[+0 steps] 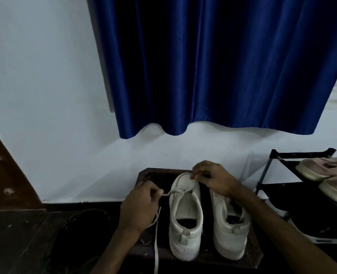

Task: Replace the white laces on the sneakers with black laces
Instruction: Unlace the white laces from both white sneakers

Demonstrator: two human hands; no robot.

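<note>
Blue curtain (pixel 223 66): hanging well beyond the fingers
Dark surface (pixel 141 176): beneath both hands
Left sneaker (pixel 185 220): between the fingers
Right sneaker (pixel 231 230): under the right wrist
Left hand (pixel 141 204): fingers (pixel 159 191) pinched on white lace (pixel 174 191)
Right hand (pixel 213 178): fingers (pixel 202 176) curled at Left sneaker toe, hold unclear

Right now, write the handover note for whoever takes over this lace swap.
Left hand: pinches the white lace, drawn sideways out of the left sneaker.
Right hand: grips that sneaker's toe.
Both sneakers stand side by side on the dark stool, right sneaker untouched.
Done: the left sneaker's lace is threaded only near the toe, its loose end hanging past the stool.
Left: free that lace, strip the right sneaker, thread black laces; none clearly in view.
</note>
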